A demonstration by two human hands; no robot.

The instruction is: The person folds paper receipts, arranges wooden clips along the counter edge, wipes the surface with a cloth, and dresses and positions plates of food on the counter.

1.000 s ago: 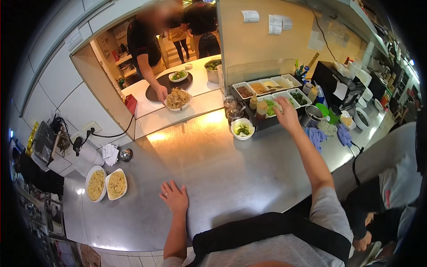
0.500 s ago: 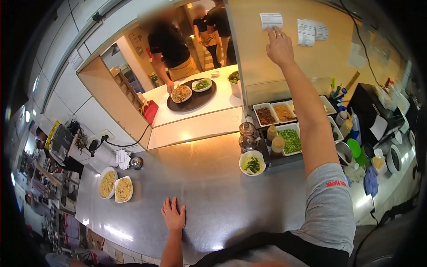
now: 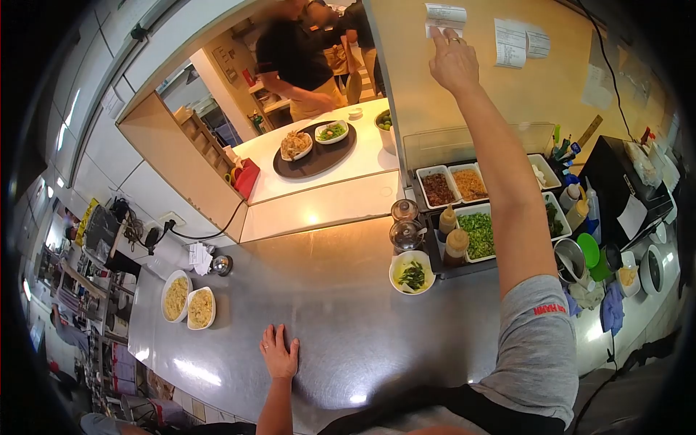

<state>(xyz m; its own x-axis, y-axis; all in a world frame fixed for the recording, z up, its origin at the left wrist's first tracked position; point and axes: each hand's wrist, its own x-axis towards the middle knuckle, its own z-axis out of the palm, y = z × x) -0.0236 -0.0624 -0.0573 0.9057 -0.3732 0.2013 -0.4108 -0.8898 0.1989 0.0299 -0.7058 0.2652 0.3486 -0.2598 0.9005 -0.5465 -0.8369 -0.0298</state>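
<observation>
My right hand (image 3: 454, 65) is raised to the tan wall at the upper right. Its outstretched fingers touch the lower part of a printed paper slip (image 3: 445, 14), which bends across its middle; the thumb is hidden. My left hand (image 3: 279, 351) lies flat and holds nothing, fingers slightly spread, on the steel counter (image 3: 341, 326). To its left are two white bowls of pale yellowish food, one bowl (image 3: 175, 296) behind the other bowl (image 3: 201, 308). Ahead and to the right of it sits a bowl with green leaves (image 3: 412, 274).
Two more slips (image 3: 510, 43) hang on the wall. Below my right arm stand containers of chopped greens (image 3: 477, 233) and sauce bottles (image 3: 456, 246). In the pass-through, a dark oval tray (image 3: 314, 161) holds two bowls; a person in black (image 3: 290, 61) stands behind.
My right hand has moved up over the slip, which now bends. The person in the pass-through has drawn a hand away from the bowl on the tray. My left hand stays on the counter.
</observation>
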